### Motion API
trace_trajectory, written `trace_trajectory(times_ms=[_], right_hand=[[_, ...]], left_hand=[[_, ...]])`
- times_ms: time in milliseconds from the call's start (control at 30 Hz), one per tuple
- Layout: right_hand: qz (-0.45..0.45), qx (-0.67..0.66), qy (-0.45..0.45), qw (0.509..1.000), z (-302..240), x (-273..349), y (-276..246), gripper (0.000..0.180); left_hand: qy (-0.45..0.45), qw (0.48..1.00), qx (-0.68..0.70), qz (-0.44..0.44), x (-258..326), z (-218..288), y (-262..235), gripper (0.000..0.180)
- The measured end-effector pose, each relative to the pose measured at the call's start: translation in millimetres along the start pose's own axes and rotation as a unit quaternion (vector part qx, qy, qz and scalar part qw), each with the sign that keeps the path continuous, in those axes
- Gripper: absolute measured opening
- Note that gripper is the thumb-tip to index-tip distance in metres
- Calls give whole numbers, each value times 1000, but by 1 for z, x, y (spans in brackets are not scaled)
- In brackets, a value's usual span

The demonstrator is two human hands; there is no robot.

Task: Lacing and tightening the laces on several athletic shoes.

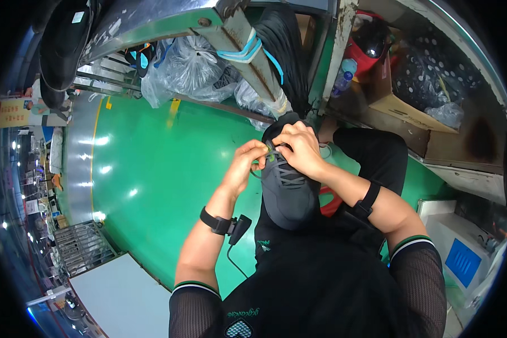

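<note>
A dark grey shoe [287, 194] rests on my lap, toe toward me, with dark laces crossing its upper. My left hand [247, 163] pinches a thin green lace end [269, 153] beside the shoe's upper eyelets. My right hand [299, 147] is closed over the shoe's collar and grips the lace at the same spot. The two hands touch above the shoe's tongue. A black strap with a small device [231, 225] sits on my left wrist, and a black band [367, 201] wraps my right forearm.
A metal workbench frame [248, 50] stands ahead, with clear plastic bags [191, 67] and a bundle of black laces [290, 50] hanging from it. Cardboard boxes [403, 107] lie to the right, a white machine [462, 253] at the lower right, and green floor [152, 169] to the left.
</note>
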State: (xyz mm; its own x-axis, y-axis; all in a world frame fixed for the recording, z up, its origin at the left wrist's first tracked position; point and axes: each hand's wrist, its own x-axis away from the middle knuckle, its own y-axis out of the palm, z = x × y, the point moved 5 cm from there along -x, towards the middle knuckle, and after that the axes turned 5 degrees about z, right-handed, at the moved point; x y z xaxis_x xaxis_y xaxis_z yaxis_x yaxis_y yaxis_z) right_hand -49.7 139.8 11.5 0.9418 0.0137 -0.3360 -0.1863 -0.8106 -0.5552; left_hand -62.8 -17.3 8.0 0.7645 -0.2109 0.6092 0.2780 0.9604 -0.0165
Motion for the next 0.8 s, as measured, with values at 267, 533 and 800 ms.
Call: trace_trajectory(times_ms=[267, 533, 800], right_hand=[[-13, 25, 10, 1000, -3, 2, -1, 14], [24, -7, 15, 1000, -1, 5, 7, 5], [-26, -123, 20, 992, 12, 8, -13, 4]], left_hand=[[23, 991, 119, 59, -5, -16, 2, 7], [45, 992, -107, 52, -10, 1, 0, 10], [134, 981, 141, 9, 57, 79, 20, 22]])
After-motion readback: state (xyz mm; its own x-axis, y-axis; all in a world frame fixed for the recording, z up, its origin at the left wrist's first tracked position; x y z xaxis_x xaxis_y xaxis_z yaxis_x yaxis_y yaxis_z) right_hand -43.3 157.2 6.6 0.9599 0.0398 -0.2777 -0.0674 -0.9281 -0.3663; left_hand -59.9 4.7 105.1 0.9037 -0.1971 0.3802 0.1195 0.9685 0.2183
